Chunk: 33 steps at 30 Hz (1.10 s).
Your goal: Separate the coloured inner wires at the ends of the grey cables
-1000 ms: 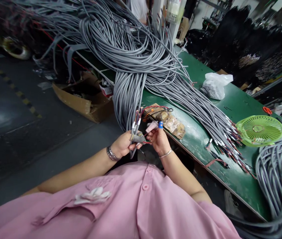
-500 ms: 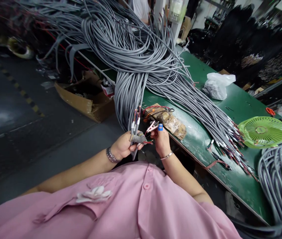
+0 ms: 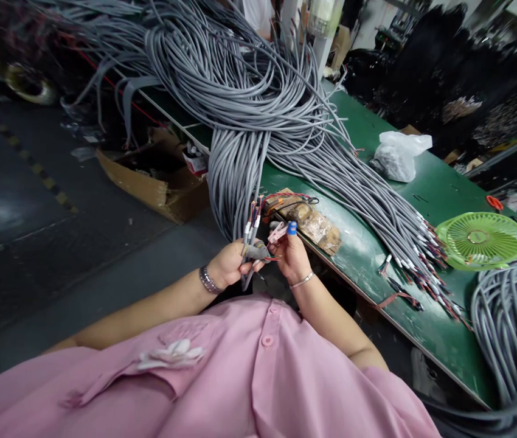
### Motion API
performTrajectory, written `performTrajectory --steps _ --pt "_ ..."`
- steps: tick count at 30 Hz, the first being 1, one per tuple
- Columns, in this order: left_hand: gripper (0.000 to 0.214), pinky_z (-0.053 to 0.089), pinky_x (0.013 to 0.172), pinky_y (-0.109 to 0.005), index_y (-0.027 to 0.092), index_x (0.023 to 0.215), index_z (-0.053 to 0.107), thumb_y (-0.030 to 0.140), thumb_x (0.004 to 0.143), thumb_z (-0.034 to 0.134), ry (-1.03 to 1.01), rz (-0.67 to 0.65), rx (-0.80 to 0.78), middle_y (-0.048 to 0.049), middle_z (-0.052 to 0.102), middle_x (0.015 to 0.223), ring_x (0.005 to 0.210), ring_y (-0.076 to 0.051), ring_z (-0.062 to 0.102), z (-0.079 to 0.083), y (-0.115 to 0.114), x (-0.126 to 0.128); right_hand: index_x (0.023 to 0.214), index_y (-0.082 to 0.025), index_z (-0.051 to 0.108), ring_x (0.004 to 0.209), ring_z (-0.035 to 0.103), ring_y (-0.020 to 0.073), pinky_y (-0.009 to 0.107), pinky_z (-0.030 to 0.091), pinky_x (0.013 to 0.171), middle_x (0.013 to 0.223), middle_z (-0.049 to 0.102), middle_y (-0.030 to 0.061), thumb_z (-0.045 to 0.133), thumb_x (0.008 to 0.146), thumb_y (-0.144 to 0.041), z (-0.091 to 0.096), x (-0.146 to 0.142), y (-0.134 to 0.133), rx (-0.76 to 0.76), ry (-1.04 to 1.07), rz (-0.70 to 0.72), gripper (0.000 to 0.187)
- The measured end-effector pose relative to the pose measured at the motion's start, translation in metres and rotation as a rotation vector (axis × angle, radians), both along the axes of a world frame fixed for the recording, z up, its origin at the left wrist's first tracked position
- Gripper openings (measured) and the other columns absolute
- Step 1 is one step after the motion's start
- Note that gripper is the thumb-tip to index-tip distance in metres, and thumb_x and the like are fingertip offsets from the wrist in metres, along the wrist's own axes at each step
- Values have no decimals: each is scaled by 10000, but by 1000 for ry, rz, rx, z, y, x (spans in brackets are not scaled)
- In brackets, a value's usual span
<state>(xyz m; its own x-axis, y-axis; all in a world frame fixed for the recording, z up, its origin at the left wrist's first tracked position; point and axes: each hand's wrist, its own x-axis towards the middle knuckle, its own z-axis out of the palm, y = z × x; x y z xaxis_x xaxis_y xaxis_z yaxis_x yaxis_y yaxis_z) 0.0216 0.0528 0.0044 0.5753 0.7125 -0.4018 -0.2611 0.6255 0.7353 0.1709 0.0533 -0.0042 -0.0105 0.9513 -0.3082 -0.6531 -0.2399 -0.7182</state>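
Head cam: big grey cable heap (image 3: 240,91) sprawls over the green bench (image 3: 368,243), one hank drooping off the edge close in front of me. Green fan (image 3: 482,240) sits well to the rt. L hand (image 3: 229,264) fingers are closed round a few cable ends (image 3: 250,243), held just off the bench edge. They look light and floppy, cores prob fragile, so best gripped on the jacket. R hand (image 3: 292,258) pinches a pink clip (image 3: 278,232) beside them.

cable heap (image 3: 258,109) on bench (image 3: 427,201) | fan (image 3: 482,238) right | bag (image 3: 398,157) behind fan | box (image 3: 153,182) left, on floor (image 3: 34,243)
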Motion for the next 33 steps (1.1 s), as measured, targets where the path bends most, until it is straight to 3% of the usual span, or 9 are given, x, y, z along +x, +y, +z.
performTrajectory --steps 5,11,18,25,33 --pt "192 120 307 -156 127 604 572 281 617 685 21 63 11 -53 605 435 255 -26 311 9 -8 -3 835 -182 637 611 543 112 222 467 546 756 638 28 499 802 -703 5 5 -7 -55 111 112 540" --pt "231 150 316 -162 120 616 580 300 658 718 86 169 128 -43 620 465 285 -27 341 19 -30 -2 877 -175 651 605 519 87 193 469 548 756 621 4 674 782 -505 12 5 -15 -5 49 68 344" --pt "217 163 318 -170 106 630 617 304 655 700 63 230 73 -34 607 460 286 -25 321 22 -26 4 855 -172 661 599 507 88 200 461 529 759 623 -1 688 781 -466 9 3 -15 29 90 64 305" --pt "196 170 319 -163 117 606 579 277 644 686 39 268 43 -36 609 469 285 -23 327 19 -26 9 892 -171 675 580 496 75 190 431 529 741 635 -13 669 823 -431 9 0 -9 -33 200 46 269" --pt "179 173 320 -161 116 630 586 263 638 689 59 269 26 -34 607 465 287 -24 320 10 -25 11 858 -191 664 617 527 93 206 424 545 765 652 -5 637 835 -488 6 -1 -8 -46 159 31 299"
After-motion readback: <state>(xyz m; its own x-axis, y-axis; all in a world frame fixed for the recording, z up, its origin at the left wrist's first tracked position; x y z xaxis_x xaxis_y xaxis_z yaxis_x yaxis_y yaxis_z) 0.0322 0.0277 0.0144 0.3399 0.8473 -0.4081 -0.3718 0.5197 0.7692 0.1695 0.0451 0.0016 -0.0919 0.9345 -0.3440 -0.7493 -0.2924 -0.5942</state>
